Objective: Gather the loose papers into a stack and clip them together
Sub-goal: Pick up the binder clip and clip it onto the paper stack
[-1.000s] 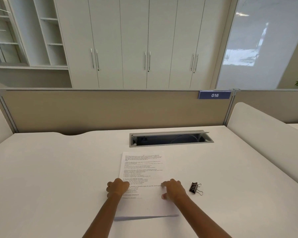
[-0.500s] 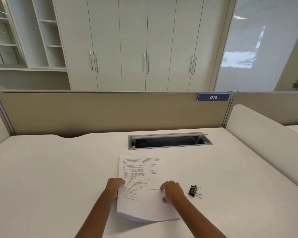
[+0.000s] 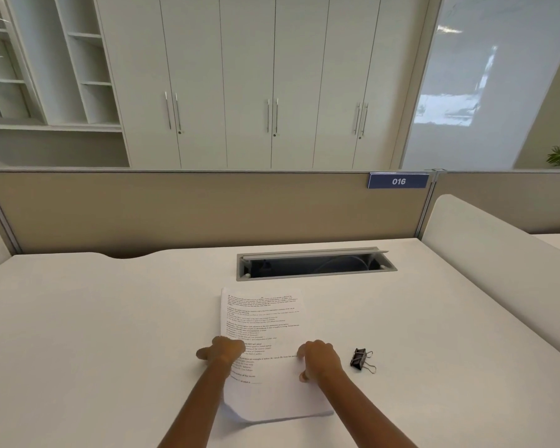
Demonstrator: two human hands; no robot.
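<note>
papers (image 3: 265, 337): stacked on desk (image 3: 94, 334), near edge lifted
left hand (image 3: 223, 350): curled, gripping left edge
right hand (image 3: 319, 358): curled, gripping right edge
binder clip (image 3: 361, 359): right, apart

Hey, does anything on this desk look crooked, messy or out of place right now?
Only the papers: the near edge lifts off the desk between both hands, casting a shadow. The binder clip lies unused to their right.
</note>
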